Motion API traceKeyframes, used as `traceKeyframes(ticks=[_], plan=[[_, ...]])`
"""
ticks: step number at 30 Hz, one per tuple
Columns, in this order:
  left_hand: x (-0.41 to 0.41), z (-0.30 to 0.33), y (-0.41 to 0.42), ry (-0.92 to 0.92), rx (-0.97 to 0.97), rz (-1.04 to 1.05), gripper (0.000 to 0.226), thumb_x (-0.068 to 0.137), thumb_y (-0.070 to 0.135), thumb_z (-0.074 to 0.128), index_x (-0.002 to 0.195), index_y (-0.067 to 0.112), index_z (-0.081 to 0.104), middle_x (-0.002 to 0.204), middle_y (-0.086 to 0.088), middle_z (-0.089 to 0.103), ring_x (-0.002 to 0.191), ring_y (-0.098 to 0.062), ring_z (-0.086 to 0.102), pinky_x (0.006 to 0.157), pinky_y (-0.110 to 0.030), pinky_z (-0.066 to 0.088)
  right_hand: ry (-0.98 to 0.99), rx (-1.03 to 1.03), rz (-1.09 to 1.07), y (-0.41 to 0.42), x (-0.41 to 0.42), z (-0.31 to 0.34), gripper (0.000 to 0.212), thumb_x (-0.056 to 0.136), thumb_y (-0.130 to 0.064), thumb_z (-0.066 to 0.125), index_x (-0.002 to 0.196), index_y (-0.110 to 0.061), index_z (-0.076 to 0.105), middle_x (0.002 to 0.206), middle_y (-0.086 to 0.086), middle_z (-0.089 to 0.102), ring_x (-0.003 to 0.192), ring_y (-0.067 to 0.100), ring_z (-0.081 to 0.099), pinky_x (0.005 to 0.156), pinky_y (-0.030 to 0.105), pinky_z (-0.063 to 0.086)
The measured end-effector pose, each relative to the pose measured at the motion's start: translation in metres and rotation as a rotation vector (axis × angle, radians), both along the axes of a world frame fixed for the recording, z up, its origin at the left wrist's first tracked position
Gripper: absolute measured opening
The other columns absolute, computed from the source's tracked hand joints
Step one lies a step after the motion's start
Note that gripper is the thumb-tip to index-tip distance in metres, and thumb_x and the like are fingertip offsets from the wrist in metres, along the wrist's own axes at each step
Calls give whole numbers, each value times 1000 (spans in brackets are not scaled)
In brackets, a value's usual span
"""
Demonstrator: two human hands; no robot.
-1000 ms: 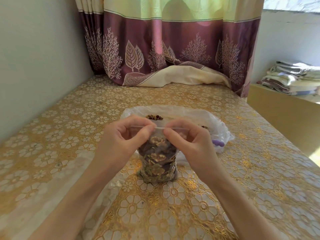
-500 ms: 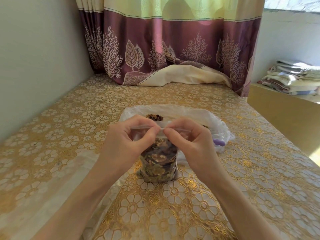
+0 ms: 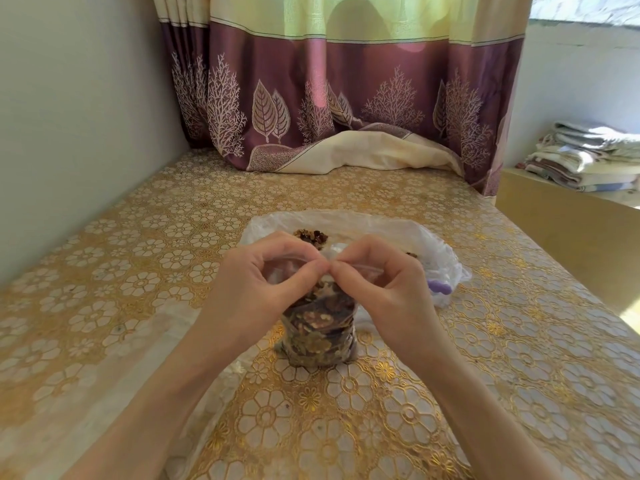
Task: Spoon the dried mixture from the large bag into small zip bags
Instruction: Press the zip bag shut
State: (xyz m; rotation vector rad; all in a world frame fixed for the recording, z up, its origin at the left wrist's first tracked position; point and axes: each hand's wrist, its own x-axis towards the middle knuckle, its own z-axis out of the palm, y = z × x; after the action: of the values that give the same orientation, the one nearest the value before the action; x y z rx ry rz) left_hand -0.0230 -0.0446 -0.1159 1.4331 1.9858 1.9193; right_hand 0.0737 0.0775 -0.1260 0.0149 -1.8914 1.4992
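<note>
A small clear zip bag point(image 3: 318, 332) stands upright on the gold flowered tablecloth, filled with brown dried mixture. My left hand point(image 3: 259, 289) and my right hand point(image 3: 384, 289) both pinch its zip strip at the top, fingertips meeting at the middle. Right behind it lies the large thin white plastic bag point(image 3: 363, 225), open, with some dried mixture point(image 3: 311, 236) showing inside. A purple spoon handle point(image 3: 439, 287) pokes out at the large bag's right side; its bowl is hidden.
The table point(image 3: 138, 271) meets a grey wall on the left. A purple and yellow curtain point(image 3: 346, 98) hangs at the back, its hem resting on the tabletop. To the right stands a wooden cabinet point(image 3: 568, 237) with folded cloths point(image 3: 588, 154) on it.
My two hands have slid together along the zip strip; the pinching fingertips now meet at the middle. The bag stays upright in place.
</note>
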Motion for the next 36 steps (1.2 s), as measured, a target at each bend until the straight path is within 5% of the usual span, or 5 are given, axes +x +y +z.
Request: traceKeyframes(ticks=[3, 18, 26, 29, 36], plan=[[0, 0, 0, 42, 2, 31, 14, 69, 43, 77, 73, 31, 72, 76, 5, 70, 65, -36, 59, 57, -44, 47, -18, -40, 16, 1, 1, 0, 10, 79, -14, 64, 72, -20, 67, 66, 7, 63, 66, 18, 59, 62, 28, 49], [-25, 1, -16, -26, 77, 48, 6, 63, 38, 75, 66, 33, 73, 69, 7, 69, 64, -14, 60, 61, -20, 50, -61, -185, 47, 20, 10, -4, 14, 76, -34, 67, 78, -27, 78, 77, -5, 73, 77, 8, 65, 74, 22, 51], [-30, -14, -12, -356, -196, -206, 72, 49, 71, 73, 99, 21, 61, 92, 9, 72, 86, -6, 67, 75, -17, 53, -44, -280, 64, 18, 6, -13, 25, 79, -48, 66, 90, -28, 77, 86, -2, 74, 82, 10, 66, 72, 20, 50], [-28, -17, -12, -322, -484, -312, 61, 61, 48, 76, 117, 35, 53, 111, 15, 68, 101, -1, 63, 84, -20, 51, -26, -378, 64, 19, 7, -16, 30, 73, -43, 67, 95, -26, 76, 88, 1, 74, 81, 11, 68, 72, 18, 52], [-24, -21, -7, -314, -206, -94, 37, 53, 47, 77, 87, 36, 71, 93, 11, 73, 85, -4, 67, 68, -17, 53, -79, -169, -224, 11, 6, -26, 38, 71, -46, 68, 97, -18, 64, 89, -1, 72, 85, 12, 70, 73, 20, 54]])
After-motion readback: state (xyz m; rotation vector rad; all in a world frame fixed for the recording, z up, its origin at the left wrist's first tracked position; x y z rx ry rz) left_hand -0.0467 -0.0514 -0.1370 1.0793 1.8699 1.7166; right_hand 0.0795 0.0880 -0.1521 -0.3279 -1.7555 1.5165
